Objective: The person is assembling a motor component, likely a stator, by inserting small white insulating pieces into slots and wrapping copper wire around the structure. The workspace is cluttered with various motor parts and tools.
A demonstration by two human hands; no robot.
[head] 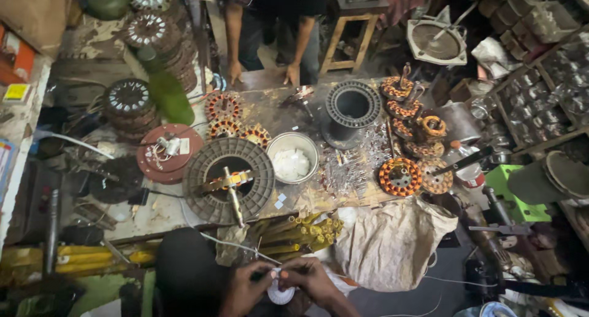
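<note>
My left hand (245, 290) and my right hand (314, 280) meet at the bottom edge of the view, below the workbench. Both are closed around a small white round spool (280, 293) held between the fingertips. A thin white thread (230, 243) runs from the spool up and left toward the bench edge. Just above my hands lies a bundle of yellow sleeve tubes (294, 231). Further up on the bench sits a large grey ring-shaped stator core (202, 182) with a metal tool across it.
A steel bowl (292, 139) holding white material stands mid-bench, with a grey round housing (351, 87) behind it. Copper-wound stators (399, 177) crowd the right side. A green bottle (167, 90) stands left. A crumpled cloth bag (392, 243) hangs right. Another person's hands (293, 73) rest on the far edge.
</note>
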